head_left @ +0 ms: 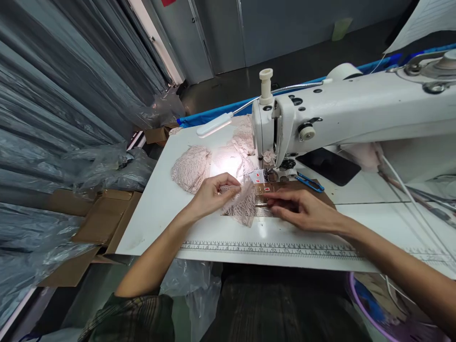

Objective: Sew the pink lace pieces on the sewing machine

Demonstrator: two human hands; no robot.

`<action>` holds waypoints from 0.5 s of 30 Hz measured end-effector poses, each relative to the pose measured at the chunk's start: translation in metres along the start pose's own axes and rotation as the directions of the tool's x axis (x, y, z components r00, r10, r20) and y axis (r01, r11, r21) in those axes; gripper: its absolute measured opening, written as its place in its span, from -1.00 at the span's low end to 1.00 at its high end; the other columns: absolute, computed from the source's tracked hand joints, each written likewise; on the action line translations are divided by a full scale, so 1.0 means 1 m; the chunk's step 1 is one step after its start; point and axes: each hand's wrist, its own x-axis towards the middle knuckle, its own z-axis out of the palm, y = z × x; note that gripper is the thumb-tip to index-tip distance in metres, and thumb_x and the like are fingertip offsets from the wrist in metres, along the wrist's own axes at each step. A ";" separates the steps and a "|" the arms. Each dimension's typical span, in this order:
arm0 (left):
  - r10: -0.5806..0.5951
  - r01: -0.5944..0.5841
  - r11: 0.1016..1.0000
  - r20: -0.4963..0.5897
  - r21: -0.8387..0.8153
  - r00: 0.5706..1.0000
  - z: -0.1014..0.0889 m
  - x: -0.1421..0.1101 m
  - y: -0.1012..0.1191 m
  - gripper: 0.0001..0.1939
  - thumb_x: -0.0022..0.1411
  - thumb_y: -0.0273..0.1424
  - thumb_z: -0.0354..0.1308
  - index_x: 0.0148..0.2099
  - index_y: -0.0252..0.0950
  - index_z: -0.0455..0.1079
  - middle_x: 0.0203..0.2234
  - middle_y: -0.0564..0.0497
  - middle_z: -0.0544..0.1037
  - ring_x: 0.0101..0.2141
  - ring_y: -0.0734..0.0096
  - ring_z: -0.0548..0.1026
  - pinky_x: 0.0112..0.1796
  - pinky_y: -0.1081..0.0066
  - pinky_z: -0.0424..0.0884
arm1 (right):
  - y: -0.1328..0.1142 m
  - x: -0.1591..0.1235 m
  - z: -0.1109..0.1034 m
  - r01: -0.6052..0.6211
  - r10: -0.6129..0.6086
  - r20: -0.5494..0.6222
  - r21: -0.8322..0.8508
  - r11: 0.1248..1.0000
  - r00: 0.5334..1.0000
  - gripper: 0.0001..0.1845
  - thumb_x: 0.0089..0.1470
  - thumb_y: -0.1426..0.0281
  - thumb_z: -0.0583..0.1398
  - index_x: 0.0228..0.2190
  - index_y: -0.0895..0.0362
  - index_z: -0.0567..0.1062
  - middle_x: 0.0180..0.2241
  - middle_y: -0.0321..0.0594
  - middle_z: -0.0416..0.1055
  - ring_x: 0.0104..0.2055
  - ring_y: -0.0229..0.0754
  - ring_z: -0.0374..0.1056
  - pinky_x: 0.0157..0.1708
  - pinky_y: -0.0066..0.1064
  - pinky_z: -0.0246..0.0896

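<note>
My left hand [213, 195] is closed in a pinch on a piece of pale pink lace fabric [243, 209]. The lace hangs from the fingertips over the left side of the sewing machine's metal plate [262, 209]. To the right of it, my right hand [302, 209] hovers low over the plate, its thumb and forefinger apart and nothing visible between them. Under the right palm the view is dark. Just behind both hands is the presser foot area [271, 175] of the white sewing machine [342, 114]. More pink lace pieces [192, 168] lie to the left and behind.
Blue thread snips [309, 182] and a black phone [329, 165] lie right of the needle. A lit lamp [214, 125] shines over the lace. A ruler strip [263, 249] runs along the table's front edge. Cardboard boxes [107, 218] stand at left, a purple-rimmed basket [356, 297] below right.
</note>
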 end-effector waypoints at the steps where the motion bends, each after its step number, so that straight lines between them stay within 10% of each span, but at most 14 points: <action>1: -0.010 0.016 0.995 0.060 -0.098 0.998 0.007 -0.003 0.008 -0.81 0.25 -0.27 0.21 -0.21 -0.31 0.48 -0.40 0.00 0.55 -0.42 0.50 0.48 -0.44 0.51 0.39 | -0.006 0.001 0.004 -0.017 0.010 0.071 0.096 0.995 0.997 -0.58 0.12 0.21 0.20 -0.02 0.11 0.51 -0.25 -0.19 0.50 -0.28 -0.21 0.41 -0.28 -0.35 0.38; 5: 0.046 0.012 0.963 0.205 -0.269 0.978 0.028 -0.012 0.028 -0.75 0.28 -0.26 0.18 -0.10 -0.31 0.49 -0.29 -0.06 0.59 -0.34 0.43 0.54 -0.37 0.48 0.47 | -0.016 0.005 0.019 -0.090 0.071 0.117 0.168 0.982 0.991 -0.70 0.07 0.16 0.24 -0.31 0.16 0.51 -0.44 -0.30 0.40 -0.45 -0.29 0.28 -0.47 -0.46 0.22; 12: 0.034 -0.033 0.996 0.014 -0.083 0.999 -0.012 -0.004 0.024 -0.70 0.34 -0.22 0.07 -0.02 -0.30 0.43 -0.61 0.13 0.34 -0.65 0.59 0.24 -0.64 0.55 0.19 | -0.010 0.005 0.011 -0.244 0.163 0.236 0.373 0.895 0.958 -0.72 0.11 0.17 0.14 -0.42 0.13 0.46 -0.46 -0.27 0.42 -0.42 -0.26 0.33 -0.40 -0.41 0.23; 15: 0.084 -0.071 0.984 -0.075 0.166 0.994 -0.024 0.013 0.012 -0.72 0.35 -0.25 0.04 -0.06 -0.30 0.45 -0.65 0.14 0.29 -0.65 0.58 0.20 -0.60 0.51 0.17 | -0.002 0.015 -0.001 -0.280 0.266 0.095 0.216 0.935 0.959 -0.71 0.06 0.16 0.18 -0.33 0.13 0.48 -0.47 -0.26 0.46 -0.49 -0.26 0.32 -0.48 -0.42 0.18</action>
